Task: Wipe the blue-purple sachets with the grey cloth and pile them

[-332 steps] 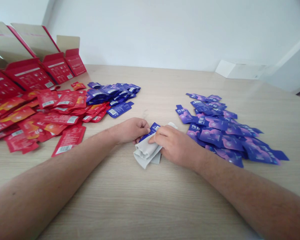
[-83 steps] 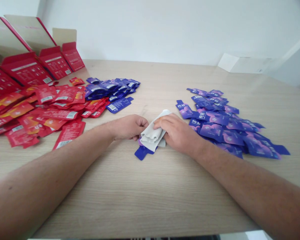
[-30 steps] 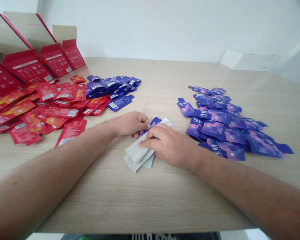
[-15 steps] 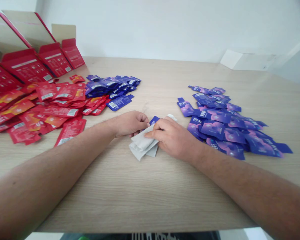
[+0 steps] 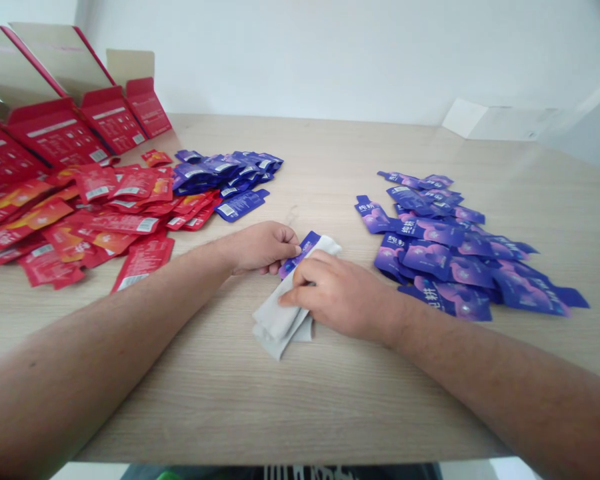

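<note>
My left hand (image 5: 267,248) pinches the edge of a purple sachet (image 5: 303,251) at the middle of the table. Folded white cloth (image 5: 279,319) is gripped between the thumb and fingers of my right hand (image 5: 337,290), which presses it over the sachet's right side. Part of the sachet is hidden beneath the cloth and my fingers. To the right lies a spread pile of purple sachets (image 5: 430,259), fronts up. Another heap of purple sachets (image 5: 225,168) lies beyond my left hand, with barcodes showing on several.
Red and orange sachets (image 5: 100,220) cover the left of the table (image 5: 300,413). Opened red cartons (image 5: 55,133) stand behind them at the far left. A white folded card or box (image 5: 495,120) lies at the back right, near the wall.
My right hand and the white cloth have moved a little down and toward me along the sachet, uncovering more of its purple surface. My left hand stays nearly in place.
</note>
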`<state>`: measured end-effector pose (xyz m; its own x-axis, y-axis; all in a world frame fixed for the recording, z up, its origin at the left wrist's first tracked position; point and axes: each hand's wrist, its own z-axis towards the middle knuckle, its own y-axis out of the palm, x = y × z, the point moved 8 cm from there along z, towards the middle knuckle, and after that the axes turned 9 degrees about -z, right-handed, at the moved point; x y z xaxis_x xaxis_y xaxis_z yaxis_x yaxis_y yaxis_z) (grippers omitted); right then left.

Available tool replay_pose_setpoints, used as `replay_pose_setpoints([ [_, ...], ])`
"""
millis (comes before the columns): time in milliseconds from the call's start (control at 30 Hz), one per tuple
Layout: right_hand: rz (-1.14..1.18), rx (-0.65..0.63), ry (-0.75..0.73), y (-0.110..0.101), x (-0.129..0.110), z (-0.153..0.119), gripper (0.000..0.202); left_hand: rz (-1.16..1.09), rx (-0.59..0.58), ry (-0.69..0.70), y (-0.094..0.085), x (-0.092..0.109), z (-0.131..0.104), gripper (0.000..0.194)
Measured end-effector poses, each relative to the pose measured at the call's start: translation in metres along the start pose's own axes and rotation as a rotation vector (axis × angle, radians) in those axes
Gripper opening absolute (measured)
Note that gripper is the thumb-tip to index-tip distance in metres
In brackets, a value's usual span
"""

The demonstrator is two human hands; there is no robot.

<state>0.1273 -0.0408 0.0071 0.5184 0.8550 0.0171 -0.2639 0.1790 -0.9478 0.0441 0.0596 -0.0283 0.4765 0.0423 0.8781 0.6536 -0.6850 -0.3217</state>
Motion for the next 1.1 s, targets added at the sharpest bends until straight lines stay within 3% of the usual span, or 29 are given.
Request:
replay_pose_setpoints([
  [67,0.007,-0.017,-0.025,0.001,-0.001,0.000,0.024,0.001,0.002,0.000,0.000,0.000,0.000,0.016],
  [233,-0.004,0.086,0.161,-0.006,0.023,-0.004,0.032,-0.029,0.016,-0.018,0.000,0.000,0.000,0.012],
  [400,0.004,0.029,0.007,0.000,0.007,-0.001,0.024,-0.014,-0.009,-0.019,0.002,-0.001,0.000,0.015],
  [567,0.014,0.147,0.206,-0.008,0.038,-0.007,0.027,-0.007,0.019,0.004,0.000,-0.004,0.002,0.016],
  [733,0.030,0.118,0.158,-0.004,0.039,-0.007,0.031,-0.020,-0.025,-0.001,0.002,-0.005,0.002,0.015],
  [900,0.008,0.182,0.322,-0.008,0.057,-0.013,0.032,-0.029,-0.055,-0.016,0.004,-0.005,0.001,0.014],
  [1100,0.021,0.176,0.312,-0.004,0.064,-0.014,0.035,-0.013,-0.078,-0.007,0.005,-0.002,0.000,0.008],
])
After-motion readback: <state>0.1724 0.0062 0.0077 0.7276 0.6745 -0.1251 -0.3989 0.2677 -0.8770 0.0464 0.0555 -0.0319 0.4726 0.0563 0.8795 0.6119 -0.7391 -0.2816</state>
